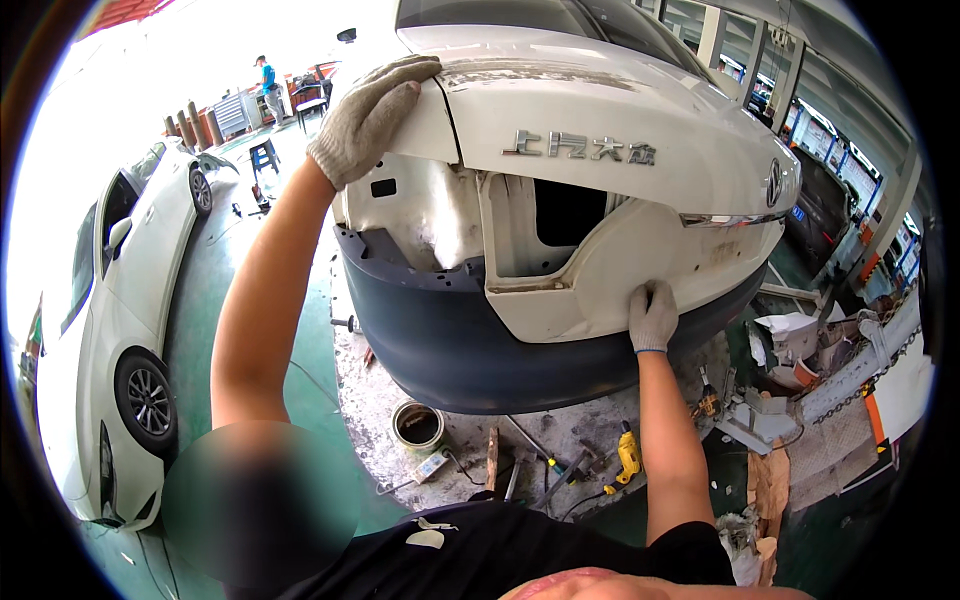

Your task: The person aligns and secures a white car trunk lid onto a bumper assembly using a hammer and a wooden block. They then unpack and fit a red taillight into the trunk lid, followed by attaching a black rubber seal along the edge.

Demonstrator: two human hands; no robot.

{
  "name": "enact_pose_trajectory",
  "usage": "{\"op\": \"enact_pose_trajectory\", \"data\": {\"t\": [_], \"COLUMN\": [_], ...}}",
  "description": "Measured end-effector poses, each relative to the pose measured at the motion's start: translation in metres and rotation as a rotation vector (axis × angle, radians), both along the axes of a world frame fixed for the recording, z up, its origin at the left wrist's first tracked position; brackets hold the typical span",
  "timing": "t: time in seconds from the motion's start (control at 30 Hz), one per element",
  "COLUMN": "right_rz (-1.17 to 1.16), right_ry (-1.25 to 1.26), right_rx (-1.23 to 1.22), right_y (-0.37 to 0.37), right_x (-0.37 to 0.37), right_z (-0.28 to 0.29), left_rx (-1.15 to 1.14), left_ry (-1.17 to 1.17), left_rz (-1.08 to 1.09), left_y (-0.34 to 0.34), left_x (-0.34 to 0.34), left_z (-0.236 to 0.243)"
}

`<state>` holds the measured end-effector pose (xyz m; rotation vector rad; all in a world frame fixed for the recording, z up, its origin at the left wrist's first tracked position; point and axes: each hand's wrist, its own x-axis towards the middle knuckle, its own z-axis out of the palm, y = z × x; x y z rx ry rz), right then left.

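Note:
The rear of a white car faces me, with its trunk lid (pixel 580 110) down over the dark grey bumper (pixel 450 350). My left hand (pixel 375 115), in a pale knit work glove, lies with outstretched fingers on the rear fender corner beside the lid seam. My right hand (pixel 653 318), gloved likewise, rests its fingers against the lid's lower white panel (pixel 600 270), just above the bumper. Its fingertips are partly hidden by the glove's angle. Left of the panel, the tail light opening (pixel 535 230) shows bare metal and a dark hole. Brownish scuffs mark the lid's top edge.
Below the bumper, an open can (pixel 418 426), a yellow power tool (pixel 626 455), a hammer-like wooden handle (pixel 492 458) and cables lie about. Another white car (pixel 130 300) stands left. Scrap and a chain (pixel 868 385) lie right. A person (pixel 268 88) is far back.

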<state>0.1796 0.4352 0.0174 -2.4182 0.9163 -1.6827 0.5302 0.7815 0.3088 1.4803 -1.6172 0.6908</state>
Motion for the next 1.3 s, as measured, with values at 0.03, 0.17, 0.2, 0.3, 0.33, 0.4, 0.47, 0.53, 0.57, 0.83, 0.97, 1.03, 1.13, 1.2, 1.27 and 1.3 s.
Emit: {"op": "enact_pose_trajectory", "data": {"t": [0.03,0.17,0.2,0.3,0.33,0.4,0.47,0.53,0.57,0.83,0.97,1.03,1.13,1.2,1.27,1.3], "right_rz": [-0.009,-0.042,-0.035,-0.038,-0.049,-0.058,-0.058,-0.082,-0.093,-0.082,-0.086,-0.112,-0.125,-0.141,-0.145,-0.148], "right_ry": [-0.002,0.016,0.016,0.021,0.025,0.031,0.037,0.049,0.05,0.007,-0.008,0.01,-0.002,0.011,0.004,0.0], "right_rx": [-0.005,0.016,0.029,0.044,0.038,0.043,0.057,0.048,0.046,0.061,0.03,0.002,-0.014,-0.006,-0.026,-0.033], "right_y": [-0.001,0.001,0.003,0.005,0.003,0.005,0.005,0.003,0.004,0.009,0.005,0.005,0.006,0.009,0.007,0.008], "right_x": [0.0,0.0,0.001,0.001,0.001,0.001,0.002,0.0,0.001,0.005,0.007,0.006,0.011,0.012,0.013,0.013], "right_z": [-0.002,-0.001,0.001,0.004,0.002,0.002,0.005,0.003,0.002,0.003,-0.002,-0.007,-0.004,-0.003,-0.003,-0.004], "left_rx": [-0.031,-0.144,-0.17,-0.209,-0.226,-0.24,-0.306,-0.346,-0.365,-0.451,-0.522,-0.549,-0.565,-0.542,-0.595,-0.619], "left_ry": [-0.027,-0.15,-0.187,-0.293,-0.331,-0.326,-0.296,-0.25,-0.229,-0.212,-0.257,-0.264,-0.268,-0.266,-0.3,-0.318], "left_rz": [0.001,0.049,0.064,0.173,0.22,0.284,0.36,0.397,0.422,0.49,0.454,0.441,0.45,0.456,0.442,0.433], "left_y": [0.001,0.002,0.003,0.005,0.005,0.002,-0.006,-0.011,-0.015,-0.029,-0.034,-0.035,-0.035,-0.034,-0.039,-0.041], "left_x": [-0.006,-0.018,-0.018,-0.029,-0.033,-0.033,-0.043,-0.05,-0.052,-0.053,-0.046,-0.046,-0.05,-0.051,-0.044,-0.042], "left_z": [-0.005,-0.019,-0.022,-0.035,-0.04,-0.052,-0.061,-0.063,-0.064,-0.072,-0.073,-0.074,-0.072,-0.071,-0.072,-0.071]}}
